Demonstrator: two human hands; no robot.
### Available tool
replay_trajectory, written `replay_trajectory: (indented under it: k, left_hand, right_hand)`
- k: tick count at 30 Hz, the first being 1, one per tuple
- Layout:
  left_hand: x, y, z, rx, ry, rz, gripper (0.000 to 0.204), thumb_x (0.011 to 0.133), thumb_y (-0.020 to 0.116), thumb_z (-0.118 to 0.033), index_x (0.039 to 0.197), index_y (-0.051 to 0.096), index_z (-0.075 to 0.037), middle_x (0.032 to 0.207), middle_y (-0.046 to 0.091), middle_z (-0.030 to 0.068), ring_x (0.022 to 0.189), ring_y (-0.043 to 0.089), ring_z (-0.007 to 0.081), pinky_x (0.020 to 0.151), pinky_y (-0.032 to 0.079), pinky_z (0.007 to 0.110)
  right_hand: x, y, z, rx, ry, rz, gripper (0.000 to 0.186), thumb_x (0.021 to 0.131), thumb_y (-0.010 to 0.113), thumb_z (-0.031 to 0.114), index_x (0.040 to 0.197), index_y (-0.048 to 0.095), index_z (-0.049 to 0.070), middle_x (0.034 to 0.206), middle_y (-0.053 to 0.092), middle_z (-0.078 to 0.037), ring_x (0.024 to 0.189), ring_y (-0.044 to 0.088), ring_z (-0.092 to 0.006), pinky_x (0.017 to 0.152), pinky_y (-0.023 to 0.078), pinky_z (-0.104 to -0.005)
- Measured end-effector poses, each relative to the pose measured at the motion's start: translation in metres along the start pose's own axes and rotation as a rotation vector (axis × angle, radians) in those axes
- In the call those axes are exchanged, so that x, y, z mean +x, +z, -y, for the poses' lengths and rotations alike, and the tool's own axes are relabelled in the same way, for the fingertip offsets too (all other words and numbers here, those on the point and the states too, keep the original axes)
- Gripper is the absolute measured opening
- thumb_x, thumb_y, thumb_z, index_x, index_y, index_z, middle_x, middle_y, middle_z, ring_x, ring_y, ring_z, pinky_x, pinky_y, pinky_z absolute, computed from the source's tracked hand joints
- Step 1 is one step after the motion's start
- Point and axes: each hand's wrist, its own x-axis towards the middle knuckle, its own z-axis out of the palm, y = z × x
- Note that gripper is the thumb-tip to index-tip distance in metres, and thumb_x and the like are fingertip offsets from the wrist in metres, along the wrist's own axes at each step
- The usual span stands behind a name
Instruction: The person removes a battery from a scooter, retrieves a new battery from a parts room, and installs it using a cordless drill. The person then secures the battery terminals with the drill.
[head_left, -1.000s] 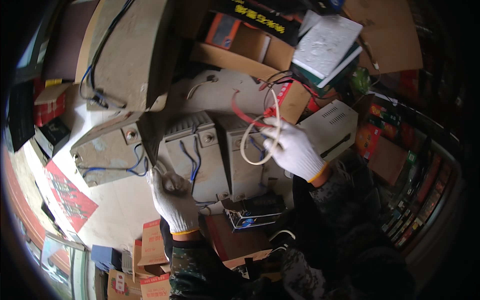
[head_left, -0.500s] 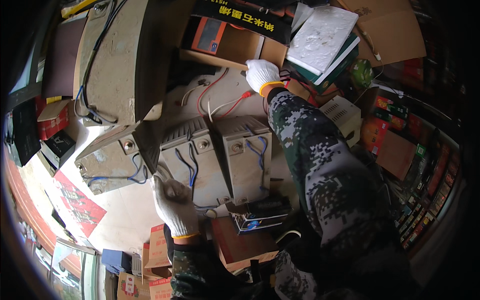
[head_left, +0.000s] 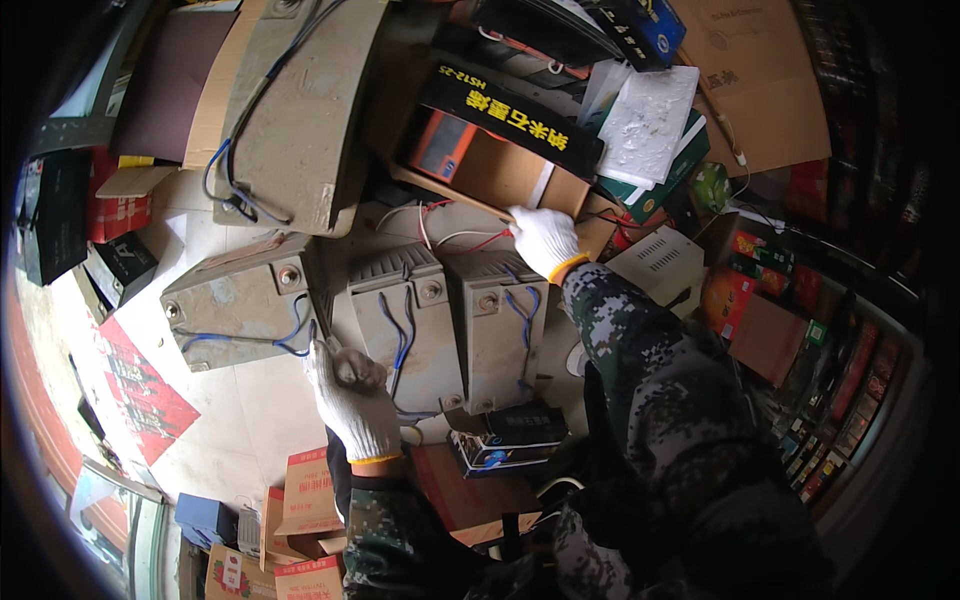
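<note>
My right hand (head_left: 547, 240), in a white knit glove with a yellow cuff, is closed on the near edge of an open cardboard box (head_left: 482, 204). An orange-and-grey block (head_left: 441, 146) sits inside at its left end. My left hand (head_left: 350, 398), gloved alike, is curled up beside the grey batteries; a thin dark tip shows at its fingers, too small to name. Closest to it are a battery (head_left: 235, 298) on the left and a battery (head_left: 432, 345) on the right, both with blue wires. Another battery (head_left: 492, 345) leans beside the latter.
A larger wired grey case (head_left: 290, 120) stands at upper left. White foam (head_left: 650, 125) lies at upper right, above a vented white box (head_left: 650, 260). Red and white cables (head_left: 440, 228) run behind the batteries. A small black box (head_left: 510, 435) and brown cartons (head_left: 310, 490) lie near me.
The cardboard box has come nearer with my right hand on its edge, now covering part of the cables. My left hand stays curled by the batteries. The whole view has shifted slightly.
</note>
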Motion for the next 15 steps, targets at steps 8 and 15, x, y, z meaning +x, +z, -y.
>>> replay_trajectory:
  k: [8, 15]
  left_hand:
    - [-0.003, -0.006, 0.006, -0.011, -0.020, -0.010, 0.051, 0.111, 0.061, -0.037, 0.070, 0.040, -0.017, 0.061, 0.038, -0.0009, 0.052, 0.028, 0.0110, 0.052, 0.024, 0.028]
    - [-0.003, -0.012, 0.026, 0.031, -0.035, 0.050, 0.051, 0.111, 0.060, -0.039, 0.070, 0.042, -0.016, 0.060, 0.038, -0.0004, 0.054, 0.029, 0.0122, 0.054, 0.025, 0.030]
  right_hand:
    - [-0.052, 0.034, -0.018, 0.143, 0.199, 0.146, 0.036, 0.103, 0.062, 0.031, 0.134, 0.071, 0.016, 0.106, 0.077, -0.021, 0.099, 0.074, -0.0423, 0.090, 0.059, -0.0526]
    - [-0.038, 0.005, -0.025, 0.487, 0.148, 0.210, 0.067, 0.095, 0.074, 0.044, 0.147, 0.063, 0.003, 0.137, 0.070, -0.025, 0.127, 0.069, -0.0375, 0.109, 0.053, -0.0418]
